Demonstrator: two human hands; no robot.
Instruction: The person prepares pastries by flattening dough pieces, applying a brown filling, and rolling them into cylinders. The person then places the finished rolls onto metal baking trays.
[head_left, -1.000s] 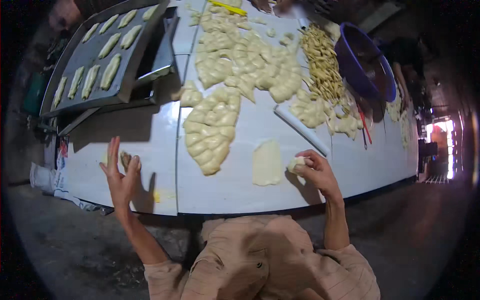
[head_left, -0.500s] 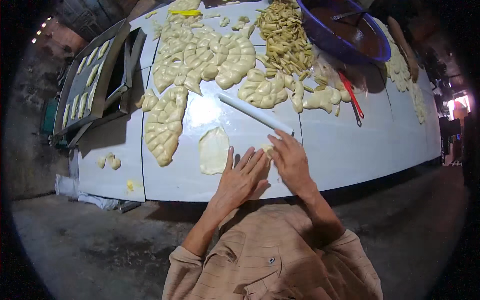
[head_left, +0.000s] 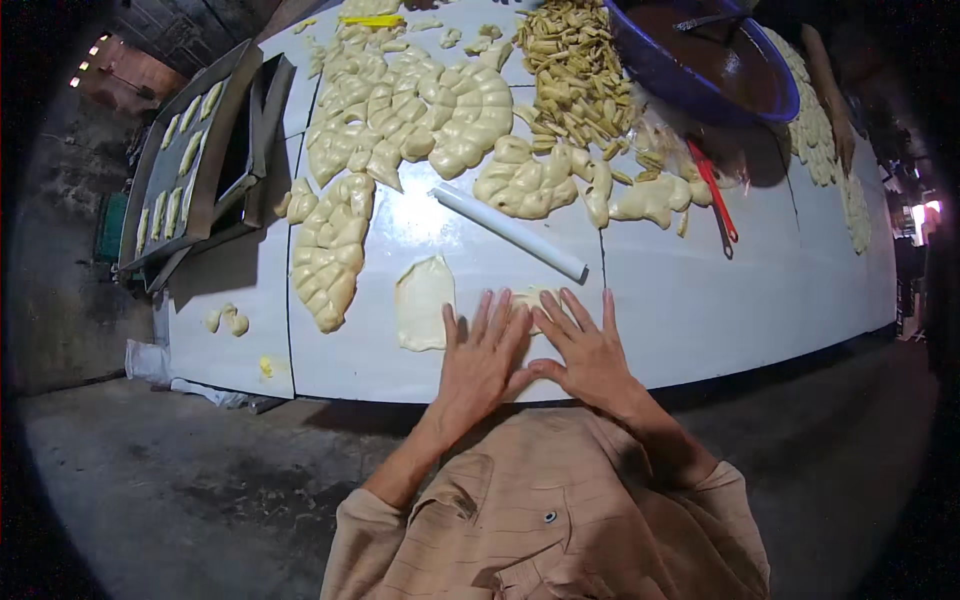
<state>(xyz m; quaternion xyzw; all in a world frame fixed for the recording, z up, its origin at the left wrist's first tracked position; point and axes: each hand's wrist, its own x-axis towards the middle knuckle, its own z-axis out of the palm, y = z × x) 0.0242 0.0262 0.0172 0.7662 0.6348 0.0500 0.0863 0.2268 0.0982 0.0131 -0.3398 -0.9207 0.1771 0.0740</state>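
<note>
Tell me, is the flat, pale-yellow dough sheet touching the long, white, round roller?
Apart. The head view shows a strip of shiny white tabletop between the dough sheet and the roller, which lies slantwise beyond it.

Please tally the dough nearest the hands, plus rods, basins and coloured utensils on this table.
Dough sheet: 1
Dough piece partly under left hand and right hand: 1
White rod: 1
Purple basin: 1
Red utensil: 1
Yellow utensil: 1
Total: 6

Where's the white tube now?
In the head view, the white tube lies slantwise on the table, its right end just beyond the right hand, its left end beyond the flat dough sheet.
</note>
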